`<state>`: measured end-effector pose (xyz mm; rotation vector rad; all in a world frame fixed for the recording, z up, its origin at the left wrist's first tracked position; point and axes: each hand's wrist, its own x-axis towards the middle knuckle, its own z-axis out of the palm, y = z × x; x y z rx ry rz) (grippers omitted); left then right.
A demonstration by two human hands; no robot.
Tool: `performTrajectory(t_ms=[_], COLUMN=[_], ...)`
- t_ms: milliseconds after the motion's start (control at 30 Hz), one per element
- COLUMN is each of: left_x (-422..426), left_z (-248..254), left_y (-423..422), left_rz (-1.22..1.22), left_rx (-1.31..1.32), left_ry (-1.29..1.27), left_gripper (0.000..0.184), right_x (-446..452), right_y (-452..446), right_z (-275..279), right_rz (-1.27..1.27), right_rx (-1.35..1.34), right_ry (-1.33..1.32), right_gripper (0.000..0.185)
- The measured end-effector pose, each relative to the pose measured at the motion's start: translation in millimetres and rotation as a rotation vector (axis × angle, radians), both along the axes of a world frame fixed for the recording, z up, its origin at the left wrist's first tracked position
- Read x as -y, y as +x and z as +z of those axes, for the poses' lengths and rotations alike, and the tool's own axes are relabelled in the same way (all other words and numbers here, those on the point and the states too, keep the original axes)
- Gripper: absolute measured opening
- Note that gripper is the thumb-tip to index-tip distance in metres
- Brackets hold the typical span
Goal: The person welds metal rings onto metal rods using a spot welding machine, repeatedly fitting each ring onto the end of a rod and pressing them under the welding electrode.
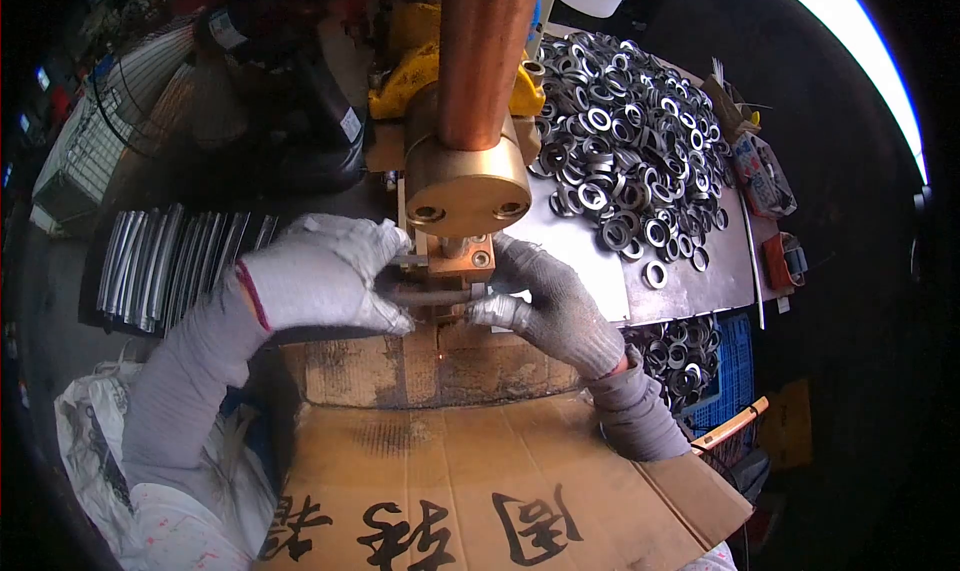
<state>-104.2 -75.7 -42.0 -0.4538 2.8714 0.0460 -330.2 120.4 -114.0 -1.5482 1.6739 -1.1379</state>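
Note:
A copper-coloured machine column (485,61) ends in a round brass head (467,186) above a small copper block (468,258). My left hand (335,271), in a whitish glove, is at the left of the block, thumb and fingers around one end of a dark curved metal strip (425,298). From the right, my right hand (550,301), in a grey glove, pinches near the strip's other end, just below the block. The fingertips of both hands are partly hidden by the work and the block.
Many dark metal rings (640,141) are heaped on a metal table (690,289) at the right, with more rings in a blue crate (735,361) below. Metal strips (165,261) lie at the left. Cardboard (450,446) with black writing covers the front.

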Motion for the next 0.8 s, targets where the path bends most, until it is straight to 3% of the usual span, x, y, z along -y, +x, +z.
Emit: performTrajectory(t_ms=[133,300,367,433,500,533,633,700,767,800], left_x=[-4,-3,0,5,3,1,-7,-11,-8,-13], left_z=[-15,-17,-27,-49,-52,-51,-40,-25,-30,-16], left_y=[0,1,3,17,18,18,28,32,49,51], left_rz=[0.013,-0.009,-0.049,-0.195,-0.200,-0.179,-0.205,-0.134,0.008,0.073], left_rx=[0.100,0.114,0.114,-0.163,-0.148,-0.118,-0.201,-0.144,-0.386,-0.364], left_ry=[-0.044,-0.044,-0.084,-0.201,-0.220,-0.246,-0.359,-0.229,-0.146,0.003], left_gripper=[0.082,0.080,0.080,0.083,0.084,0.085,0.081,0.082,0.077,0.066], right_x=[4,13,16,14,13,12,0,-19,-53,-74], right_y=[-3,0,-3,-6,-3,-1,-13,-60,-118,-129], right_z=[8,-2,-3,-5,-4,7,-3,-41,-73,-65], right_rz=[0.012,0.106,0.127,0.121,0.118,0.079,0.044,-0.250,-0.688,-0.839], right_rx=[-0.060,0.145,0.057,-0.036,0.015,-0.107,-0.134,-0.008,-0.024,-0.182], right_ry=[0.119,-0.004,-0.051,-0.089,-0.044,-0.032,-0.185,-0.176,-0.201,-0.071], right_gripper=[0.083,0.071,0.071,0.070,0.071,0.057,0.064,0.064,0.057,0.052])
